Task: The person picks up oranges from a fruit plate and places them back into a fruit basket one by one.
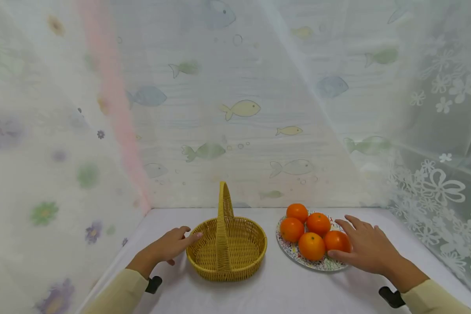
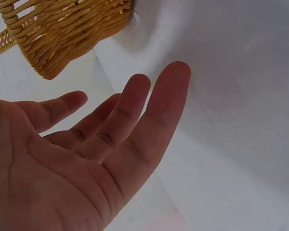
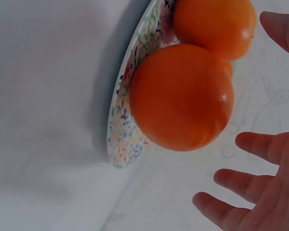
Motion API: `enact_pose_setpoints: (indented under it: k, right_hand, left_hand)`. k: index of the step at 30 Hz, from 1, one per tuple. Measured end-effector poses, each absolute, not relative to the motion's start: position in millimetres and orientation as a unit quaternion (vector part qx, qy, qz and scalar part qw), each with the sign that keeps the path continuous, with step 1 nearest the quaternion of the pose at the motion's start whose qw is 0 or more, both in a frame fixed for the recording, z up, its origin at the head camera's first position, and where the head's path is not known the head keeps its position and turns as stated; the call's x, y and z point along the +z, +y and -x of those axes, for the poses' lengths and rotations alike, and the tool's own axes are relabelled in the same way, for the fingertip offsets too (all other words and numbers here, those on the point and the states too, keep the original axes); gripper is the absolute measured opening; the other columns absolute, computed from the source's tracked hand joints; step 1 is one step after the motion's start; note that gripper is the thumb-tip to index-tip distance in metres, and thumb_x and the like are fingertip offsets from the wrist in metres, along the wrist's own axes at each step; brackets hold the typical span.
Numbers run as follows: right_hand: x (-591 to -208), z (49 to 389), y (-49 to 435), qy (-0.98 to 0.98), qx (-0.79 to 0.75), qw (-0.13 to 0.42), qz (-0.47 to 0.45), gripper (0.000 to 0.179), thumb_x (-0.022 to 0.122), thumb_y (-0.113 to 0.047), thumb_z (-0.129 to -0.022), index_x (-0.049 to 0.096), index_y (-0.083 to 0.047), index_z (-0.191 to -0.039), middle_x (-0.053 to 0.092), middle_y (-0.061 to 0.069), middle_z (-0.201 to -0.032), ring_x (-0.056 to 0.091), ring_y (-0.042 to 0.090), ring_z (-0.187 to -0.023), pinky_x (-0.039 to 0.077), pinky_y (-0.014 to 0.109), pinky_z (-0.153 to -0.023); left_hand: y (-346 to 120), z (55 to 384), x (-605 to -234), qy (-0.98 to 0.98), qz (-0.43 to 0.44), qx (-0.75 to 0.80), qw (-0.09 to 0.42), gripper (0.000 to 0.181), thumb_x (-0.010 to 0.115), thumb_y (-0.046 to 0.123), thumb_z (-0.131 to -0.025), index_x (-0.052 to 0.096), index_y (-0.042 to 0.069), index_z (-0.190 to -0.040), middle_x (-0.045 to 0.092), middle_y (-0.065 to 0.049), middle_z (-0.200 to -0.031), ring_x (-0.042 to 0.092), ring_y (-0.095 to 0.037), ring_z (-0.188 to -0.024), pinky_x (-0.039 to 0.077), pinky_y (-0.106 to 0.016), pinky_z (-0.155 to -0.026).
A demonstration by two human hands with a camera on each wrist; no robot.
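a white cloth (image 1: 271,294) makes the surface. pale drapes close it in: a curtain (image 1: 243,139) printed with fish at twelve o'clock, a sheet (image 1: 43,257) with purple and green flowers at nine, a see-through panel (image 1: 443,187) with white flowers at three. the basket (image 1: 243,275), yellow wicker, sits upright near the middle, its mouth facing up. it is oval, the long axis running roughly nine to three; its handle (image 1: 222,244) arches across from six to twelve. at the basket's three o'clock lies a patterned plate (image 1: 288,249) bearing five oranges (image 1: 312,246). the left hand (image 1: 168,246) is just beside the basket at nine o'clock, fingers loosely bent, thumb apart, grasping nothing. the right hand (image 1: 370,248) is at the plate's three o'clock, fingers spread wide round the nearest orange; the right wrist view shows a gap between them.
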State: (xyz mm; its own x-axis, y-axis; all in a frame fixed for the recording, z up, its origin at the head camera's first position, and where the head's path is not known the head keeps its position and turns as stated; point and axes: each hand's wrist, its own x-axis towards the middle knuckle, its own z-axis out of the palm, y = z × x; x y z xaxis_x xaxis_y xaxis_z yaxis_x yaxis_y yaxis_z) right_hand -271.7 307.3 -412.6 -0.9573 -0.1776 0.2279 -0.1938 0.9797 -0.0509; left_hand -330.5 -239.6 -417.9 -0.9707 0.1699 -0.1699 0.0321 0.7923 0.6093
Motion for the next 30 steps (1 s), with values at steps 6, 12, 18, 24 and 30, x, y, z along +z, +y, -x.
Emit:
enact_pose_setpoints:
  k: [6,12,18,24,30]
  right_hand:
    - [-416.1,273.6,306.8,-0.988,0.048,0.107,-0.096,0.105,0.065,-0.085,-0.076,0.054,-0.008,-0.146,0.052,0.027,-0.147,0.054,0.053,-0.123,0.031,0.088,-0.098]
    - [-421.9,278.4,309.8,-0.988,0.077,0.091,-0.102,0.104,0.070,-0.081,-0.076,0.052,-0.006,-0.146,0.056,0.026,-0.141,0.062,0.044,-0.113,0.049,0.077,-0.089]
    - [-422.0,280.1,312.4,-0.986,0.119,0.057,-0.097,0.107,0.074,-0.075,-0.078,0.045,-0.002,-0.151,0.053,0.029,-0.142,0.061,0.045,-0.113,0.054,0.072,-0.082]
    - [-425.4,282.2,316.4,-0.979,0.186,0.030,-0.082,0.110,0.082,-0.067,-0.074,0.041,-0.001,-0.152,0.053,0.030,-0.143,0.058,0.046,-0.122,0.054,0.071,-0.089]
    - [-431.6,285.1,321.8,-0.966,0.241,0.028,-0.089,0.107,0.090,-0.054,-0.072,0.042,0.000,-0.151,0.056,0.027,-0.142,0.061,0.040,-0.118,0.057,0.062,-0.094]
  left_hand:
    - [-239.3,331.8,-425.7,0.918,-0.038,0.378,0.110,0.088,0.053,0.072,-0.096,0.045,0.004,-0.150,0.055,-0.023,-0.143,0.063,-0.036,-0.118,0.063,-0.043,-0.057]
    - [-240.0,334.5,-434.5,0.900,-0.019,0.423,0.106,0.078,0.053,0.071,-0.097,0.052,0.009,-0.143,0.057,-0.017,-0.141,0.065,-0.030,-0.113,0.064,-0.044,-0.061]
    - [-240.4,334.0,-438.9,0.879,0.005,0.464,0.108,0.078,0.062,0.065,-0.095,0.050,0.006,-0.144,0.054,-0.019,-0.146,0.064,-0.031,-0.116,0.065,-0.044,-0.067]
    - [-241.0,334.9,-443.7,0.833,0.011,0.542,0.114,0.073,0.072,0.049,-0.094,0.049,0.001,-0.144,0.055,-0.022,-0.141,0.065,-0.032,-0.117,0.065,-0.048,-0.072]
    - [-245.1,334.6,-446.4,0.784,0.011,0.607,0.132,0.069,0.077,0.035,-0.093,0.049,0.000,-0.146,0.055,-0.022,-0.142,0.065,-0.034,-0.121,0.064,-0.053,-0.079]
